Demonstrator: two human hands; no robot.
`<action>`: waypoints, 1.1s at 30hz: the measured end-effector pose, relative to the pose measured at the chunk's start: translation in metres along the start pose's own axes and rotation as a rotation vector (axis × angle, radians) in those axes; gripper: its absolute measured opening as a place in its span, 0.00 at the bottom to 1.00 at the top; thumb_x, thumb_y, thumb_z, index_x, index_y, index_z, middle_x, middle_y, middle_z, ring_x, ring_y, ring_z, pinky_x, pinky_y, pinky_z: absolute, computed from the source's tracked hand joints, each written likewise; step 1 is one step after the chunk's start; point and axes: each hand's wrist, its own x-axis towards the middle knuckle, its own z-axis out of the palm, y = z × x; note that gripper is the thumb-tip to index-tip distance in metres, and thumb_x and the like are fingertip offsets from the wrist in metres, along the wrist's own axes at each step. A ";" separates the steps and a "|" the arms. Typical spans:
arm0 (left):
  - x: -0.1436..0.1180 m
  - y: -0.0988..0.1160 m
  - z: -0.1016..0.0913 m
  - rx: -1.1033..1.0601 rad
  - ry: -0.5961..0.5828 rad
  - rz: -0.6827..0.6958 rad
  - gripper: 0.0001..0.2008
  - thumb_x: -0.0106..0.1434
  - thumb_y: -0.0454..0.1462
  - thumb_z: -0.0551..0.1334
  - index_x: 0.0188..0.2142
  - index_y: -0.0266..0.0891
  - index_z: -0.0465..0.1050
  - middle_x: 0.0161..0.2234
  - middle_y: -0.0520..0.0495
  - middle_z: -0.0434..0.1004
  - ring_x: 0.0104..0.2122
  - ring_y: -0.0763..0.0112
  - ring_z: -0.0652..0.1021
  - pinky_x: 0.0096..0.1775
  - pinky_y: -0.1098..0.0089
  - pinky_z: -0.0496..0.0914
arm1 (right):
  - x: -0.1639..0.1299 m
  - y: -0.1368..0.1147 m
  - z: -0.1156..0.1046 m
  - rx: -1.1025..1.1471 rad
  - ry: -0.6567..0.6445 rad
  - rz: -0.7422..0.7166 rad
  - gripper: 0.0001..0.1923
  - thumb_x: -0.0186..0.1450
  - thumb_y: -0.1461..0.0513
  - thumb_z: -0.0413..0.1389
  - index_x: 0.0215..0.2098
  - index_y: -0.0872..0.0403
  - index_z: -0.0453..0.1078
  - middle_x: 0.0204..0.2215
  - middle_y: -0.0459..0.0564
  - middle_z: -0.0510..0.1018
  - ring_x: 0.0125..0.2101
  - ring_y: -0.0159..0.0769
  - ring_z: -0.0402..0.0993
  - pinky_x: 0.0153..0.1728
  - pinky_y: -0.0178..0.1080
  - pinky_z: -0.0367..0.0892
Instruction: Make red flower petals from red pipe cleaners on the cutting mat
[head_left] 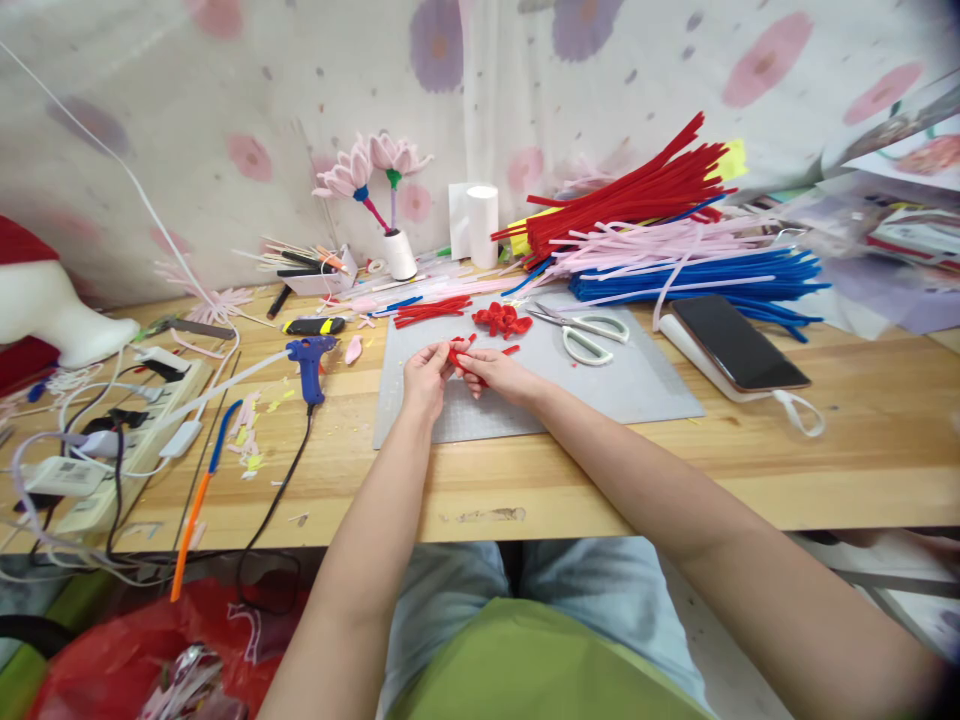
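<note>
I had both hands closed on a red pipe cleaner (459, 356), left hand (424, 377) and right hand (498, 372) pinching it above the grey mat (645, 385), near the scissors (589, 333) on the tabletop (862, 450).

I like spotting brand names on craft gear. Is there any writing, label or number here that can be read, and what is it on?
None can be read.
White adapter by the power strip: a label with dark marks, too small and blurred.
Papers at far right: print blurred.
Glue gun, scissors, phone: no writing visible.
</note>
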 end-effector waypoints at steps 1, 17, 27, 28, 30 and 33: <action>0.000 -0.001 0.000 -0.003 -0.012 -0.005 0.09 0.50 0.39 0.64 0.26 0.33 0.72 0.30 0.43 0.77 0.31 0.72 0.76 0.36 0.71 0.69 | 0.000 0.000 -0.001 0.010 0.004 -0.004 0.17 0.57 0.50 0.53 0.25 0.57 0.60 0.13 0.37 0.56 0.15 0.22 0.55 0.18 0.30 0.57; 0.000 -0.005 0.005 -0.023 0.016 0.010 0.10 0.50 0.40 0.64 0.25 0.34 0.70 0.30 0.44 0.77 0.26 0.75 0.75 0.32 0.70 0.69 | 0.002 0.001 -0.001 -0.028 0.012 -0.032 0.17 0.58 0.50 0.52 0.24 0.56 0.59 0.13 0.38 0.57 0.15 0.22 0.56 0.18 0.30 0.58; -0.002 -0.009 0.012 0.032 0.111 0.068 0.12 0.49 0.42 0.64 0.23 0.35 0.67 0.27 0.46 0.77 0.24 0.75 0.75 0.28 0.73 0.68 | 0.000 -0.004 0.004 -0.071 0.044 -0.026 0.15 0.60 0.53 0.50 0.24 0.57 0.59 0.14 0.38 0.58 0.14 0.22 0.57 0.18 0.29 0.59; -0.001 -0.010 0.012 0.035 0.117 0.071 0.12 0.49 0.42 0.63 0.23 0.35 0.67 0.26 0.46 0.77 0.24 0.74 0.75 0.27 0.73 0.67 | -0.001 -0.005 0.005 -0.076 0.045 -0.024 0.15 0.60 0.54 0.50 0.24 0.57 0.59 0.14 0.38 0.58 0.14 0.22 0.58 0.18 0.29 0.59; 0.000 -0.013 0.012 0.032 0.120 0.091 0.12 0.50 0.42 0.63 0.23 0.35 0.66 0.24 0.47 0.75 0.26 0.73 0.76 0.28 0.73 0.67 | -0.001 -0.005 0.006 -0.085 0.049 -0.018 0.15 0.61 0.54 0.49 0.24 0.56 0.59 0.14 0.38 0.59 0.14 0.23 0.58 0.18 0.30 0.60; 0.001 -0.015 0.012 0.027 0.123 0.104 0.12 0.51 0.42 0.63 0.23 0.36 0.67 0.21 0.48 0.73 0.26 0.73 0.76 0.29 0.74 0.67 | 0.000 -0.004 0.006 -0.092 0.054 -0.005 0.14 0.62 0.55 0.48 0.24 0.56 0.58 0.14 0.38 0.59 0.15 0.23 0.58 0.19 0.30 0.61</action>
